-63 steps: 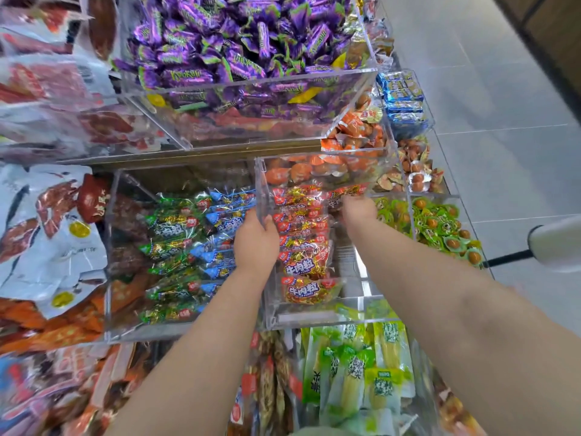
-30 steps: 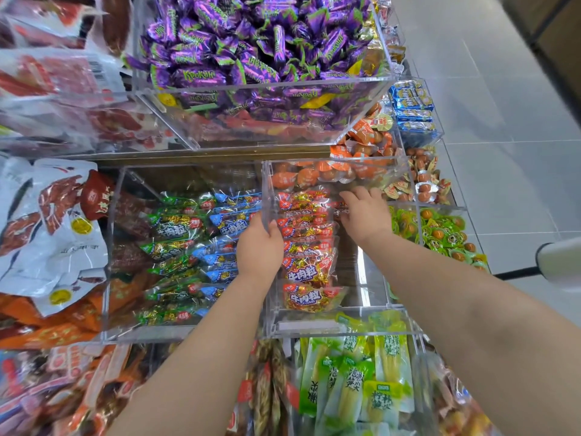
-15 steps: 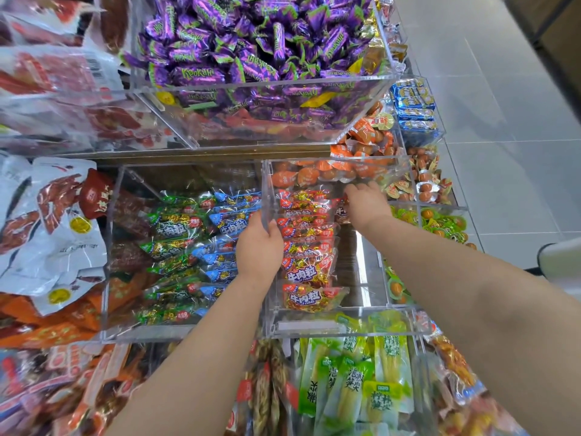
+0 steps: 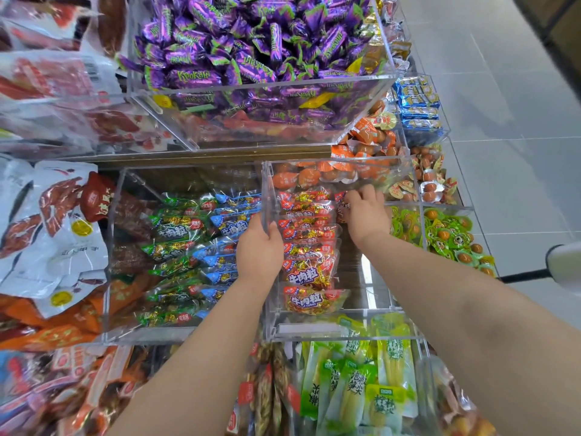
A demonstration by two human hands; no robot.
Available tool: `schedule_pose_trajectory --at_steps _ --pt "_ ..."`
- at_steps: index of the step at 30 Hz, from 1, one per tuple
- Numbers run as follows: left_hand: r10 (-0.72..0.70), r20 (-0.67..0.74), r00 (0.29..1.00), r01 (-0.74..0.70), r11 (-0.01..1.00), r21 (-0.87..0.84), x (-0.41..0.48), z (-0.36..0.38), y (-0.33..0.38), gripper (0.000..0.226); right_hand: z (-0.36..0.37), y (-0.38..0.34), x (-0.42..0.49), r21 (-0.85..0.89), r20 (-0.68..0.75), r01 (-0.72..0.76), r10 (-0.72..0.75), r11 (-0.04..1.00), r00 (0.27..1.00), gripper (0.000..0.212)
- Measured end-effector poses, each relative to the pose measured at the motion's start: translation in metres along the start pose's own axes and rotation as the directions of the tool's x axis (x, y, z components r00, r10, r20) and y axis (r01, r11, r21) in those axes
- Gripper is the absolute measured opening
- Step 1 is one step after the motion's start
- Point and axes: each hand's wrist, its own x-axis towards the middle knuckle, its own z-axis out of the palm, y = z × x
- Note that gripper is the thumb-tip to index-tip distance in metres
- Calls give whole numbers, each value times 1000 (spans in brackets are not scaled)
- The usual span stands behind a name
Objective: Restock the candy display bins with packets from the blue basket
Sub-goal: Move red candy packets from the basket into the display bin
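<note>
Pushed the right hand (image 4: 366, 217) to the far end of the clear bin (image 4: 330, 330), fingers bent down over a loose packet (image 4: 342, 206) just beside the back of the red packets (image 4: 306, 273) already lined up front to back. Could not tell whether pinched or only nudged into line. Kept the left hand (image 4: 259, 248) clamped on the bin's left wall, thumb inside and fingers outside, steadying the box. Judged this bin stocked along its left side only, with bare floor along the right, hence room for a second row once this packet was seated. Saw no blue basket anywhere in view, so took any further stock to be waiting out of frame.

Compared with two seconds back: found the right hand at much the same rear corner throughout. Noted its fingers laid flatter a second ago, pointing left across the packet tops, then drawn in half a second ago, and now curled down on the loose packet. Found the row itself much as before, and the left hand on the same wall all along
</note>
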Motion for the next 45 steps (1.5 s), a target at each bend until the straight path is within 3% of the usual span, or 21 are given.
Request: schedule_pose_trajectory --at_steps 6,12,19,24,25,27,29,32,35,40,45 --pt "-1 -5 1000 1 1000 -10 0 2 -1 34 0 -9 4 85 -8 -149 150 985 989 23" --pt "13 -3 1000 -13 1000 -21 -1 0 1 36 -11 -6 -24 95 -6 -84 85 992 996 28" --pt "32 88 996 -27 998 -58 -15 -17 9 30 -38 -4 -78 323 152 -100 52 941 987 29" --pt "218 -192 957 -236 969 -77 -65 -37 15 13 -65 1 -136 456 40 -98 90 884 995 17" --pt "259 -163 952 -279 954 -113 -79 -36 18 15 -70 4 -150 492 4 -77 87 867 996 17" --pt "329 35 944 -314 924 -220 -109 -27 26 13 -81 13 -181 556 -66 -35 86 830 994 18" --pt "396 230 889 -334 905 -264 -142 -9 29 13 -89 28 -215 634 -124 -47 161 772 979 17" --pt "450 455 769 -410 892 -189 -195 26 27 18 -87 65 -271 689 -108 -195 364 699 925 15" --pt "412 656 632 -463 880 -107 -245 59 21 20 -70 109 -330 717 -20 -392 579 576 815 13" --pt "284 843 457 -524 852 -3 -320 107 13 20 -34 181 -431 653 240 -658 720 376 651 14" --pt "168 925 341 -606 792 79 -393 164 9 20 -13 249 -523 610 340 -765 805 205 486 22"
